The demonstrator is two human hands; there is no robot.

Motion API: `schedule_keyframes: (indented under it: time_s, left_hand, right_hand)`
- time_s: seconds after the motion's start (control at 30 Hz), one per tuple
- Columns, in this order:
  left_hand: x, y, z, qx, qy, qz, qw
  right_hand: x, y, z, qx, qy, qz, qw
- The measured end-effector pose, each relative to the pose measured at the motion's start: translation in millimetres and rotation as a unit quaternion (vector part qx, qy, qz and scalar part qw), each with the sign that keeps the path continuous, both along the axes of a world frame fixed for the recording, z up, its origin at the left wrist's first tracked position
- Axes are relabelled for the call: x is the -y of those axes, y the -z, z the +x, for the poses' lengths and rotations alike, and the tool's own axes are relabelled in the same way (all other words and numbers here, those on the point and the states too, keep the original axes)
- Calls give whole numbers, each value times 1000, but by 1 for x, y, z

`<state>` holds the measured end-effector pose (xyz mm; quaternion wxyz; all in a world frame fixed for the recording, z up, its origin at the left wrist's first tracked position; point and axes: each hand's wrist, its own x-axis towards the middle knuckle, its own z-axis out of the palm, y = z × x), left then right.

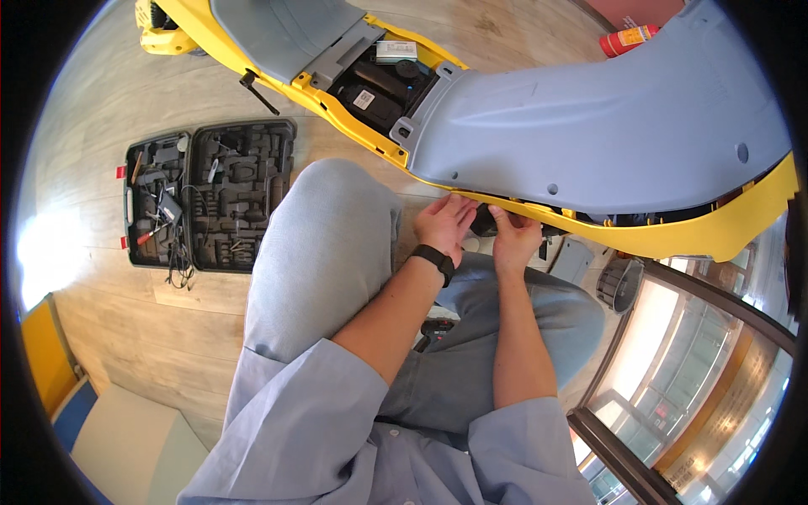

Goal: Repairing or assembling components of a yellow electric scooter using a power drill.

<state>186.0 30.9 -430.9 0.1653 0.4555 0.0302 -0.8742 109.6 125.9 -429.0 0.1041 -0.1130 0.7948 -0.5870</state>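
Light-blue shirt sleeves [311, 404] lie nearest the camera, with bare forearms reaching between bent knees. The left hand [441, 225] sits with its fingers close together, bent against the near edge of a yellow side trim [665, 239]; the right hand [516, 242], just beside it, has its thumb up at that edge and its fingers curled. Between them shows a black part [483, 220]; whether either hand grips it or the trim cannot be told.

The trim runs along the near side of a yellow-and-grey scooter, below a large grey-blue body cover [589, 126]. It lies close to the cover near the hands, while toward the right a dark gap with tabs stands open. The work therefore looks partway: the trim is neither fully off nor fully seated, and which way it is going cannot be judged. Farther left, an uncovered compartment shows a silver module [396, 52], so closing up seems still undone.

Right of the hands lies a flat grey panel [572, 259], apparently unfitted. Well to the left, an open tool case [244, 194] holds a red-handled screwdriver [150, 235].
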Motion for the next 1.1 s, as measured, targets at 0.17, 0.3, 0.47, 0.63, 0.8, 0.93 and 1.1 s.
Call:
schedule_keyframes:
  time_s: [0.17,0.3,0.47,0.63,0.8,0.93,1.1]
  left_hand:
    - [2,8,5,9,4,-18,1000]
    - [11,11,10,37,56,-100,993]
    - [39,-33,0,400,293,-722,483]
    - [99,-39,-17,241,423,-845,224]
    - [118,-27,-26,106,589,-783,172]
    - [114,-18,-23,97,549,-814,163]
    - [119,-16,-22,77,545,-817,172]
  right_hand:
    - [6,-2,7,-7,17,35,999]
    - [6,4,7,-3,6,-4,1000]
    - [11,-5,9,-30,30,105,994]
    - [15,-3,7,-40,2,184,982]
    - [18,-15,10,-21,13,219,975]
    - [17,-17,9,-12,19,235,972]
    - [22,-12,14,1,38,146,989]
